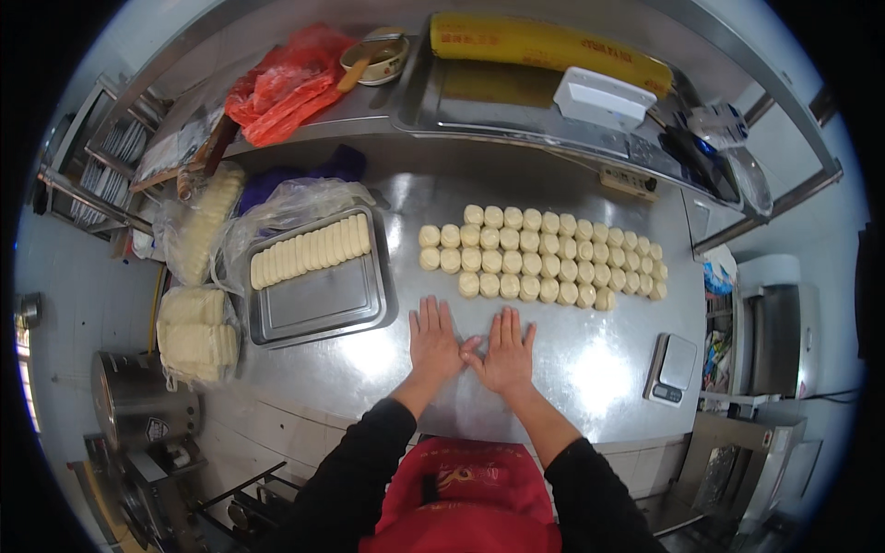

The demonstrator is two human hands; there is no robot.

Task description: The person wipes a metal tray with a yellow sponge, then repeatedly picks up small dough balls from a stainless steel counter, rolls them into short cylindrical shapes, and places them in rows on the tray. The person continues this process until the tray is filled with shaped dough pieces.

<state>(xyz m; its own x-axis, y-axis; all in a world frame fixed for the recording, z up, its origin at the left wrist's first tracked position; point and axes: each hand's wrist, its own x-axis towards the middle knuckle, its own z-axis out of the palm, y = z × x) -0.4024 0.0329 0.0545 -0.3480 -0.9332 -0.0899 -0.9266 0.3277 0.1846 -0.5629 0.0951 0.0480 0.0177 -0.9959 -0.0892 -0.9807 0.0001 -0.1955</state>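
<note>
Both my hands lie palm down on the stainless steel table (318,370), thumbs close together. My left hand (435,342) is between the metal tray and the dough pieces, its fingers slightly apart. My right hand (507,352) rests just below the lowest row of round dough pieces (529,263), which stand in several rows. Whether anything is under the palms is hidden. At the left, a metal tray (314,304) holds a row of flattened dough strips (311,251) along its far side. More dough strips lie in clear plastic bags (198,335) beyond the tray's left edge.
A digital kitchen scale (672,368) sits at the table's right. The shelf above bears a red plastic bag (294,83), a bowl with a brush (377,59), a yellow cling film roll (546,52) and a white plastic holder (603,98). A large metal pot (142,399) stands lower left.
</note>
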